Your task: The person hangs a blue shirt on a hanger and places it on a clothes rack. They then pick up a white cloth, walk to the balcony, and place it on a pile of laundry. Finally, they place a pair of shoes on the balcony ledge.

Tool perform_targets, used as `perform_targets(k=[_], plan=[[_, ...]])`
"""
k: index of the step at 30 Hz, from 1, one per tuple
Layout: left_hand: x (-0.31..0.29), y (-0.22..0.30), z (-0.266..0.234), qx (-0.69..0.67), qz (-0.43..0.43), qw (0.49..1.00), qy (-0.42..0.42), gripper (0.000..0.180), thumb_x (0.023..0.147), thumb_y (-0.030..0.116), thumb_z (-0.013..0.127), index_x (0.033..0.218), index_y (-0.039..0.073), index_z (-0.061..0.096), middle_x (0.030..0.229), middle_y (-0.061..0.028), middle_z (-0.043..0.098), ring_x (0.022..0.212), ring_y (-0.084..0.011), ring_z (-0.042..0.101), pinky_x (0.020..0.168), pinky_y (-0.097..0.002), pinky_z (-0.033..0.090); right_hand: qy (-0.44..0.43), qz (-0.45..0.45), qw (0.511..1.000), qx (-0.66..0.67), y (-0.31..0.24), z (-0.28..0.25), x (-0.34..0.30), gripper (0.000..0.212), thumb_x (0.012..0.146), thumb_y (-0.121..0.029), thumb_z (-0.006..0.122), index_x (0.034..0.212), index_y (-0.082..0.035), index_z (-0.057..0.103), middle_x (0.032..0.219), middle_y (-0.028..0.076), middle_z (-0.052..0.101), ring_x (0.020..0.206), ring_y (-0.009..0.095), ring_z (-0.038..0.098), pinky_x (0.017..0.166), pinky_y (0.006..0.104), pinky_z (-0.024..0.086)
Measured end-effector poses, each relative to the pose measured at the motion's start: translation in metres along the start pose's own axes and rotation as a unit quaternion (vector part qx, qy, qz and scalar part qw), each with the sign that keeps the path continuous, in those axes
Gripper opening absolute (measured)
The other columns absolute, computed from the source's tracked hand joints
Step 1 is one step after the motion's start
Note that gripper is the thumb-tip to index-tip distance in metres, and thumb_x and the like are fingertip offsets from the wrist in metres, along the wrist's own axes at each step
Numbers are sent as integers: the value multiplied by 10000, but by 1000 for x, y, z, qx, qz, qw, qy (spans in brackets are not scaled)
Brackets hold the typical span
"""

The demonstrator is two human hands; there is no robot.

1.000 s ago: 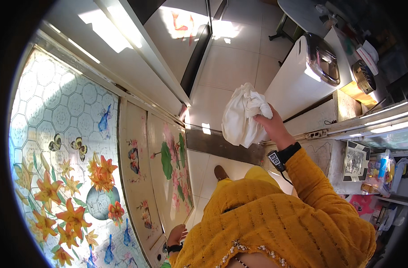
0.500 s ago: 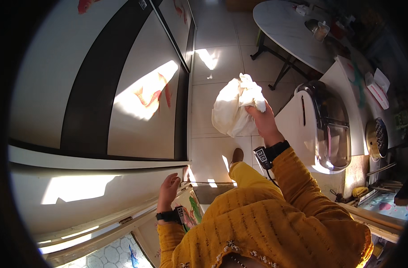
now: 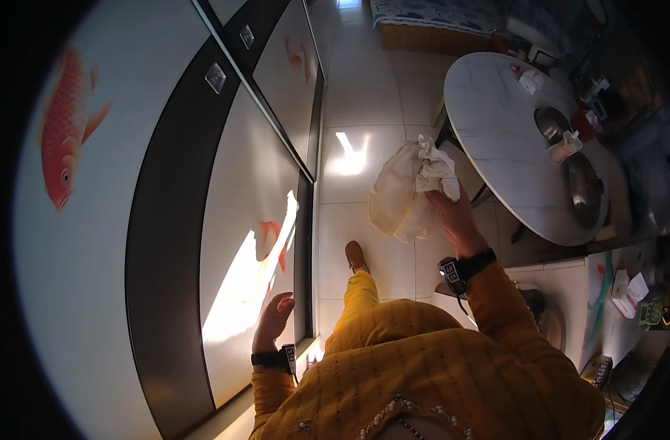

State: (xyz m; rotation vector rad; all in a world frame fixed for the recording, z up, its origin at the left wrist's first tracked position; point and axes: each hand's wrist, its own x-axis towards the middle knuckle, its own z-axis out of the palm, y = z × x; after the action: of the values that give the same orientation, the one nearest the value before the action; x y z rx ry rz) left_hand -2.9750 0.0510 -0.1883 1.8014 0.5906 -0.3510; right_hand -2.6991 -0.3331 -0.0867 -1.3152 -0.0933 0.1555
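Bundle of thin white material (image 3: 397, 191) left of the oval marbled table (image 3: 489, 147), pinched in right hand (image 3: 454, 216); left hand (image 3: 275, 320) farther left, loosely half-open, seemingly empty. Best kept gathered, clear of the table's rim.

Right hand (image 3: 456, 220) gripping out in front, left hand (image 3: 275, 317) loose and lower.
The right forearm (image 3: 500, 301) slants forward and inward, fingers and thumb drawn together in a firm hold. The left forearm (image 3: 273, 392) points forward beside the torso (image 3: 423, 367), its fingers softly curled and bent toward the body's midline. One shod foot (image 3: 355, 255) is set ahead of the torso.
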Motion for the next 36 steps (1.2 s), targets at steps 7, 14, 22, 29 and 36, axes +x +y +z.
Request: perform_targets(k=[7,14,22,29,36], plan=[[199,112,-42,29,33,999,31,343,959,219,637,1236,17,621,1102,-116,698,1033,-179,648,901,-314,505,94,64,993,-23,-24,-29,150,493,857,-2,627,1336,-29,514,1205,61,615,1092,193,599,946,343,497],[397,336,-59,150,188,970,-38,340,966,219,629,1224,-2,612,1129,-134,683,1043,-223,656,933,-334,512,99,-26,995,-17,-72,-32,282,463,919,-30,635,1361,-25,499,1242,49,604,1125,158,577,983,322,468],[606,504,-38,59,256,957,-125,344,980,215,625,1252,6,593,1110,-94,670,1038,-183,634,925,-319,506,128,-15,992,-14,-65,-76,471,487,921,-17,624,1385,-25,477,1290,62,585,1171,178,562,1019,332,447],[769,611,-90,110,194,972,-77,372,964,231,639,1257,8,591,1106,-113,682,1046,-202,648,917,-317,508,101,-32,994,-35,-101,-74,735,472,923,-16,622,1374,-30,484,1282,59,585,1160,180,565,995,332,461],[928,629,-133,33,140,989,-17,320,970,220,633,1215,14,623,1029,-81,692,975,-154,637,871,-290,503,16,-55,992,-110,-100,-31,975,481,907,3,614,1371,-27,490,1258,60,594,1132,177,581,978,327,473]])
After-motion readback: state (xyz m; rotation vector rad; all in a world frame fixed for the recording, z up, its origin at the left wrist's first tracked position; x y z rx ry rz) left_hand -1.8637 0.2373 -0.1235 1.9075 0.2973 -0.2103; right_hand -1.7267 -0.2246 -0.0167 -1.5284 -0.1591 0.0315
